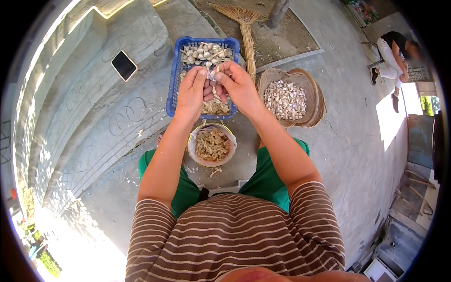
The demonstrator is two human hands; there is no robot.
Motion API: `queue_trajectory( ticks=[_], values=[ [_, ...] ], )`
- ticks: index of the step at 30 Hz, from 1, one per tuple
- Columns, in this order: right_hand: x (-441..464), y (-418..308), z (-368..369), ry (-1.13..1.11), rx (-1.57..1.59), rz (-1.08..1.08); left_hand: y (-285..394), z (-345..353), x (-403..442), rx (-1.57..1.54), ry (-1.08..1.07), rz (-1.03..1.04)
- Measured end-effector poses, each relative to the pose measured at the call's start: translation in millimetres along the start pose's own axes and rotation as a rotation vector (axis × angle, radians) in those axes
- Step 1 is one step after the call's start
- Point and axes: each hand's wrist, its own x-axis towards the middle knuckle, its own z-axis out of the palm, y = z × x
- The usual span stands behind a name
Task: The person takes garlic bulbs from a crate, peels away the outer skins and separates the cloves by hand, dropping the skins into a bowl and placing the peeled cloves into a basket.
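Over the blue basket, my left hand and my right hand meet, fingers closed around a whitish garlic bulb between them. Whole garlic bulbs with stems fill the basket's far part, and dry skins lie at its near end. Below my hands stands a lined bucket of brownish peelings. To the right of my right hand, a wicker basket holds separated cloves.
A phone lies on the concrete ledge at the left. Beyond the wicker basket is a straw broom. Another person sits at the far right. A tree trunk stands at the top. Scraps lie near the bucket.
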Motion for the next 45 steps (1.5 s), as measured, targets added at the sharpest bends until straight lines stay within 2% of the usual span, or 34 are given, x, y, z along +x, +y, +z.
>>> queue_trajectory(
  ticks=[7, 8, 13, 15, 22, 24, 26, 30, 31, 32, 33, 35, 36, 38, 39, 42, 44, 45],
  values=[
    [3, 1, -6, -0.045, -0.193, 0.023, 4, -6, -2, 0.019, -0.143, -0.068],
    [3, 4, -6, -0.037, -0.257, -0.025, 4, -8, -2, 0.008, -0.163, -0.088],
    [2, 0, -3, -0.002, -0.363, -0.054, 2, -5, -5, -0.017, -0.170, -0.074],
    [1, 4, -2, 0.011, -0.440, -0.156, 2, -4, -6, -0.007, -0.158, -0.066],
    [-1, 6, 2, 0.061, -0.446, -0.188, -1, -5, -5, 0.009, -0.136, -0.043],
    [-4, -1, 5, 0.002, -0.233, -0.023, 0, -6, -2, 0.010, -0.117, -0.032],
    [-3, 1, 6, -0.023, -0.123, 0.004, 3, -7, -1, 0.054, -0.003, -0.054],
    [-2, 1, 5, -0.076, 0.166, 0.056, 6, -8, -2, 0.087, 0.024, -0.029],
    [-3, 0, 5, -0.079, 0.159, 0.050, 5, -9, -3, 0.254, 0.022, 0.027],
    [-3, 1, 5, -0.028, 0.306, 0.156, 4, -8, -2, 0.419, 0.020, 0.086],
    [-3, 4, 3, 0.025, 0.451, 0.265, 0, -7, -2, 0.411, 0.016, 0.095],
    [0, 25, -2, -0.049, 0.479, 0.283, -7, -4, -6, 1.095, -0.076, 0.669],
    [-4, 27, -1, -0.002, 0.527, 0.363, -5, 1, -12, 1.109, -0.096, 0.515],
    [-10, 31, 2, 0.075, 0.582, 0.488, -11, 1, -15, 1.165, -0.070, 0.490],
    [-10, 36, 1, 0.072, 0.564, 0.488, -14, 0, -15, 1.229, -0.048, 0.457],
    [-14, 40, -4, 0.024, 0.613, 0.428, -12, 0, -15, 1.151, -0.067, 0.432],
    [-12, 39, -16, -0.020, 0.538, 0.426, -4, -2, -19, 1.112, -0.081, 0.401],
    [-10, 39, -25, -0.061, 0.478, 0.417, 0, -4, -18, 1.021, -0.117, 0.314]
  ],
)
